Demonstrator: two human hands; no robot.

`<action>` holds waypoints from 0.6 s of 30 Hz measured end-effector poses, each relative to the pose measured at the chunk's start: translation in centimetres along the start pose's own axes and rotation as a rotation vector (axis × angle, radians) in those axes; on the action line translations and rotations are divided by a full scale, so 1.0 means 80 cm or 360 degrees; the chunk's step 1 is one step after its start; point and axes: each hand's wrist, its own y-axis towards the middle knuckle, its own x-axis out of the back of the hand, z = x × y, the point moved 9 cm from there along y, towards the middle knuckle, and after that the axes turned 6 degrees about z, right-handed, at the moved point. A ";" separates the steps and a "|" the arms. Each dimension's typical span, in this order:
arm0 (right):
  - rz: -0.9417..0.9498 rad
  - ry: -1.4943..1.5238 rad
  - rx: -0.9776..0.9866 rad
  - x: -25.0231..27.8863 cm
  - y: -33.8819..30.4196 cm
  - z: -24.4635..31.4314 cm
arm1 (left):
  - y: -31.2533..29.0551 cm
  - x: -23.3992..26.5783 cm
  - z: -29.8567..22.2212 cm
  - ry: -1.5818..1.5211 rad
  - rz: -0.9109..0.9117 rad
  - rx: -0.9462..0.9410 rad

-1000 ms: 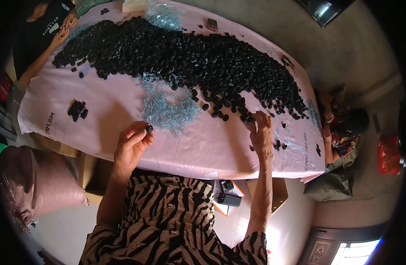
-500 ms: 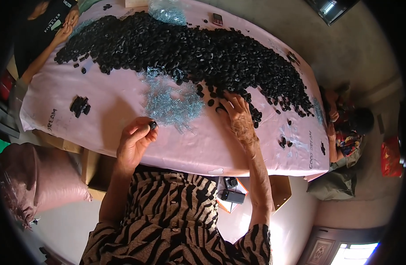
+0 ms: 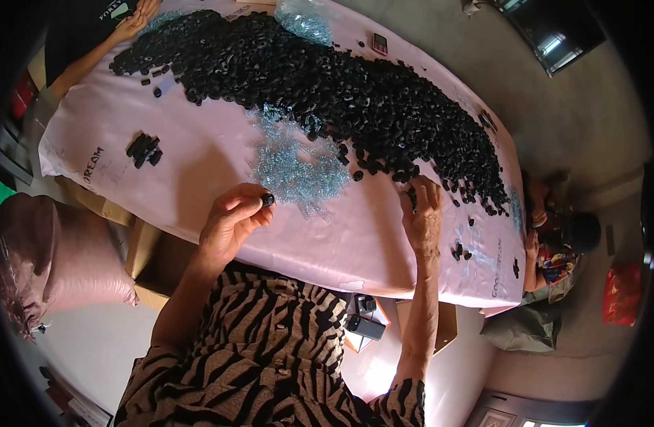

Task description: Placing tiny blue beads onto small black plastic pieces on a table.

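Observation:
Pinched between thumb and fingers of my left hand (image 3: 234, 219) is a small black cylindrical part (image 3: 269, 200), held above the near side of the table. My right hand (image 3: 425, 217) is curled at the near edge of a large heap of similar black parts (image 3: 327, 89). Something small and black (image 3: 412, 198) shows between its thumb and fingers, apparently one of these parts; its exact shape is partly hidden. A loose pile of thin, clear bluish coils, like small springs (image 3: 298, 171), lies between the heap and my left hand.
A pink cloth (image 3: 199, 135) covers the table. At left lies a small cluster of black pieces (image 3: 144, 150). A bag of coils (image 3: 306, 20) and a phone (image 3: 380, 44) lie on the far side. Other people sit at both ends; one's hand (image 3: 131, 25) shows far left.
My right hand has drawn back from the heap, rightward and nearer, its fingers now closed. My left hand still holds its black part. The whole view has shifted slightly.

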 end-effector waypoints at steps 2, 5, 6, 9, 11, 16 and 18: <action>0.0054 0.0016 0.0141 -0.018 0.014 0.016 | 0.000 -0.001 0.000 0.0011 -0.0012 0.0001; 0.0091 0.0003 0.0220 -0.022 0.032 0.044 | 0.006 -0.009 0.004 0.0003 0.0004 0.0023; 0.0083 0.0018 0.0266 -0.033 0.038 0.051 | 0.004 -0.005 0.003 0.0015 -0.0030 0.0017; 0.0133 0.0043 0.0348 -0.073 0.044 0.049 | -0.001 -0.001 0.000 0.0047 -0.0072 0.0013; 0.0181 0.0040 0.0371 -0.072 0.043 0.053 | 0.000 -0.001 0.001 0.0035 -0.0053 0.0011; 0.0129 -0.0045 0.0337 -0.051 0.026 0.051 | 0.000 -0.004 -0.003 0.0021 -0.0033 -0.0003; 0.0180 0.0000 0.0232 -0.047 0.028 0.043 | -0.001 -0.003 -0.002 0.0048 -0.0059 0.0020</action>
